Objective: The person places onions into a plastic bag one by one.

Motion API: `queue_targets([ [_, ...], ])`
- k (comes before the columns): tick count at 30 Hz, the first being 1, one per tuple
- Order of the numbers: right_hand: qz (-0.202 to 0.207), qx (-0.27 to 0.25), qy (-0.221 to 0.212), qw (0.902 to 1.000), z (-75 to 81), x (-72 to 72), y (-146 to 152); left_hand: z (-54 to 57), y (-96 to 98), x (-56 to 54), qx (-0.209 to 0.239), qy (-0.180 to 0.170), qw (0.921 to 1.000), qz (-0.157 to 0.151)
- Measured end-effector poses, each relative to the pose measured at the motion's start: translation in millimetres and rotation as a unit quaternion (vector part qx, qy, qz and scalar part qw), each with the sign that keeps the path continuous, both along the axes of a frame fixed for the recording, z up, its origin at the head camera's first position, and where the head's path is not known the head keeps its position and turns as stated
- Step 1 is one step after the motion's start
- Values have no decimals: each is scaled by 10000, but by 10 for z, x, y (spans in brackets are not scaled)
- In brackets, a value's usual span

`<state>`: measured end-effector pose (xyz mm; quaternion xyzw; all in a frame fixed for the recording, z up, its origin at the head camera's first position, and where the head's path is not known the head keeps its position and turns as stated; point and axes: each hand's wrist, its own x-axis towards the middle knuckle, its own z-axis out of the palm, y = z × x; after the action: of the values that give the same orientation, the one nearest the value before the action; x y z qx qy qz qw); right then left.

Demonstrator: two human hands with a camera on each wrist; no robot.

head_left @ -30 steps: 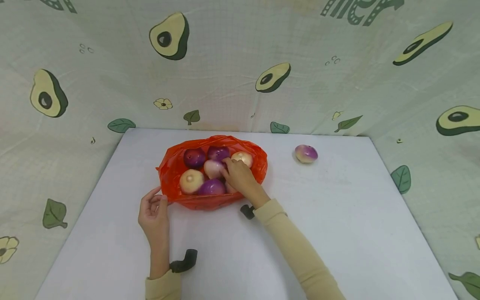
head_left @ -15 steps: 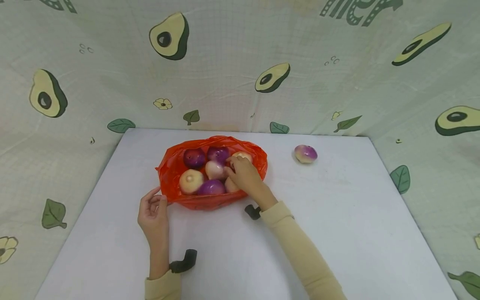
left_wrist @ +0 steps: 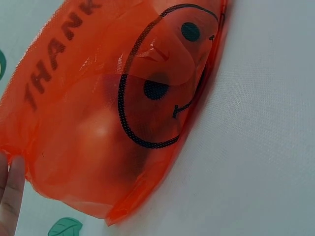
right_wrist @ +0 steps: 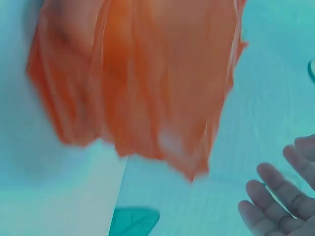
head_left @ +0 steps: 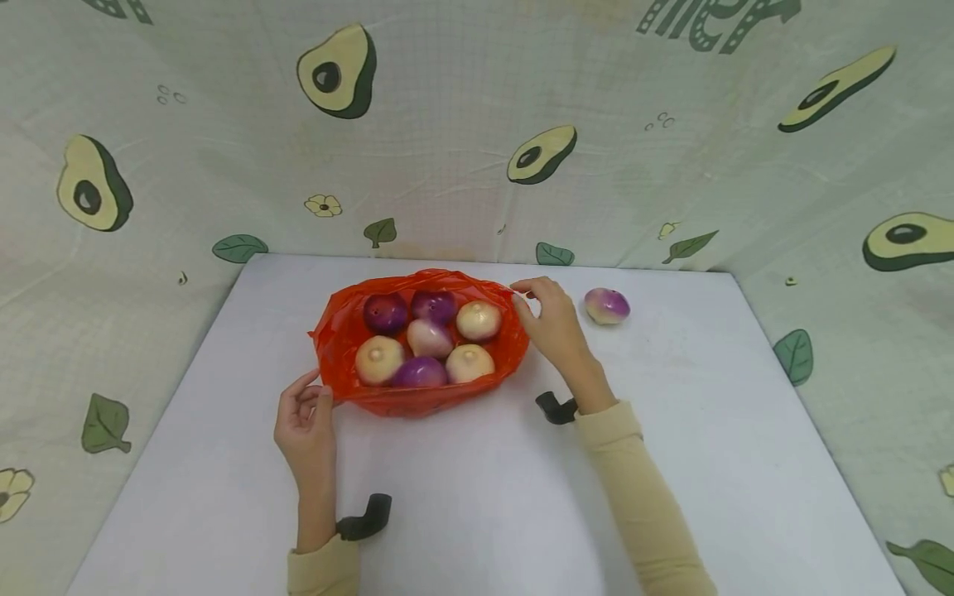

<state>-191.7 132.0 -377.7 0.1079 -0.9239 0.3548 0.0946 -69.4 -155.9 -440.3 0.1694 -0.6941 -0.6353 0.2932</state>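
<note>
A red plastic bag (head_left: 417,403) lies with its mouth spread wide on the white table, holding several round, glossy onions, some purple like this one (head_left: 421,372), some cream with a nub on top (head_left: 378,361). My left hand (head_left: 307,422) pinches the bag's rim at its near left corner. At the right rim, my right hand (head_left: 553,323) has relaxed, parted fingers and holds nothing; in the right wrist view its fingers (right_wrist: 275,196) show apart from the bag. One more onion (head_left: 607,305), purple and white, sits on the table just right of that hand.
The white table (head_left: 708,463) ends at the back and sides against a hanging cloth (head_left: 447,149) printed with avocados and leaves. A black strap-like piece (head_left: 367,518) sticks out from the left wrist, and a similar one (head_left: 556,408) from the right.
My right hand has come out of the bag without an onion and moved right to the bag's right rim. The left hand has stayed at its corner.
</note>
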Motion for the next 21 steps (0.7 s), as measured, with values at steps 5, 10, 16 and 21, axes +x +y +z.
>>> queue_targets([
  [5,-441,40,-105,9990,-44,-81,261,165,45,49,27,122,9999,-54],
  [10,-806,210,-382,9958,-136,-193,521,199,59,54,0,151,9999,-65],
  [16,-1094,261,-543,9922,-289,-285,832,191,53,43,57,188,9998,-105],
  [21,-1126,169,-418,9926,-438,-304,1040,197,58,37,36,176,9998,-90],
])
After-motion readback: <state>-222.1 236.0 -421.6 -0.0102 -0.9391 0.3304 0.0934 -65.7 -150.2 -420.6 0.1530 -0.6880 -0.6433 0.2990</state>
